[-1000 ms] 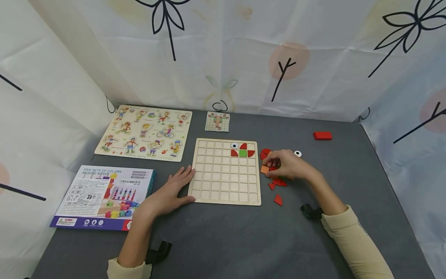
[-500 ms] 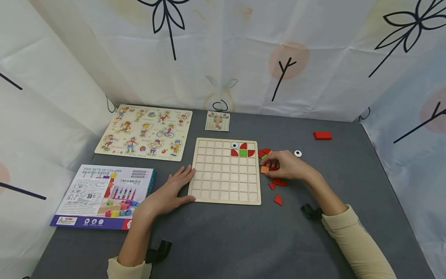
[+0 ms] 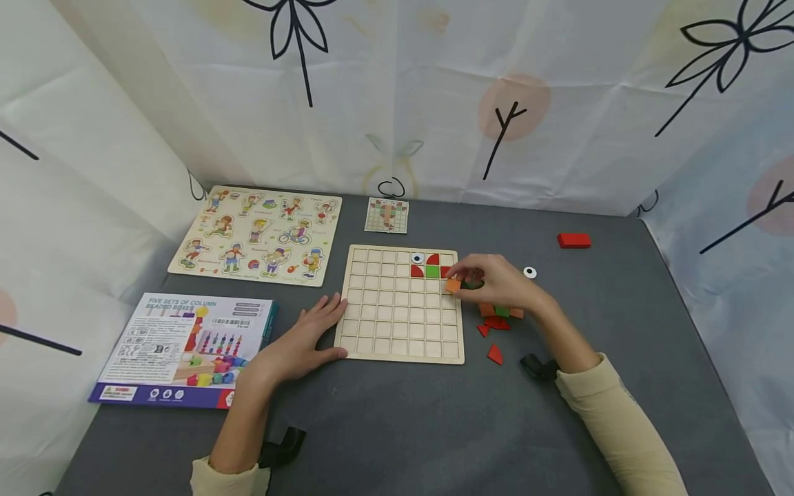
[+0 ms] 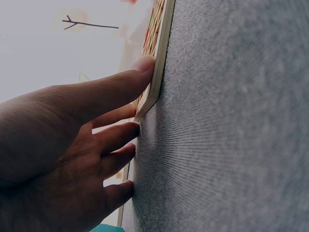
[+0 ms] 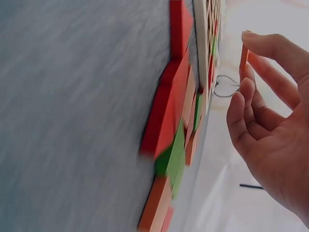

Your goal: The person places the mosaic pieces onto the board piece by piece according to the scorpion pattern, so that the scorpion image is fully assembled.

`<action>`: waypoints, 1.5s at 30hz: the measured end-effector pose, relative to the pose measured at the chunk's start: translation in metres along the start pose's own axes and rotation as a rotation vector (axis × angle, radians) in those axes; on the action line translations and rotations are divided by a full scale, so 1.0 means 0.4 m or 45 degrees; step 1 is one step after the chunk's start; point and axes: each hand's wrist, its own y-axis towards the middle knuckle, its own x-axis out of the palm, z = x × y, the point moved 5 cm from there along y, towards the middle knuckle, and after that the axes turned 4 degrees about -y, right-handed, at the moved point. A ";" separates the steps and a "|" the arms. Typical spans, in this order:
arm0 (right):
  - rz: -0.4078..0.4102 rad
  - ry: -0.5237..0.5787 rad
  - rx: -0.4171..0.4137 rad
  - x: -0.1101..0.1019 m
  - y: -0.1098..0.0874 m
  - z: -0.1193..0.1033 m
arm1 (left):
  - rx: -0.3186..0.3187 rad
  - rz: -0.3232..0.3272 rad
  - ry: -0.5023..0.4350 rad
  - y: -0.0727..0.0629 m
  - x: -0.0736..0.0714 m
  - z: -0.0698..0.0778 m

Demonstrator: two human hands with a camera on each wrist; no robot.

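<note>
A wooden grid board point(image 3: 397, 310) lies flat in the middle of the table in the head view. Near its upper right corner sit a round eye piece point(image 3: 418, 259), a green square point(image 3: 432, 272) and several red curved pieces. My left hand point(image 3: 304, 342) rests against the board's left edge, fingers spread, the thumb point(image 4: 137, 72) touching the rim. Thumb and fingers of my right hand point(image 3: 496, 281) pinch an orange square tile point(image 3: 453, 285) over the board's right side. In the right wrist view that orange tile point(image 5: 244, 55) is raised above the table.
Loose red, green and orange pieces point(image 3: 498, 324) lie right of the board, partly under my right hand. A white ring point(image 3: 530, 273) and a red block point(image 3: 574, 241) are farther right. A pattern card point(image 3: 387, 215), a picture puzzle point(image 3: 256, 236) and a purple-edged box point(image 3: 186, 350) lie behind and left.
My right hand has lifted the orange tile from the pile beside the board and moved left with it over the board's right edge. The left hand stays put.
</note>
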 end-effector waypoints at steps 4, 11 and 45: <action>0.014 0.047 0.003 0.013 0.036 -0.010 | 0.003 0.001 -0.004 0.001 0.000 -0.003; 0.020 0.091 -0.020 0.044 0.096 -0.026 | 0.003 0.001 -0.002 0.001 0.001 -0.004; -0.118 -0.175 -0.001 0.102 0.233 -0.087 | 0.064 0.023 -0.044 0.002 0.005 -0.020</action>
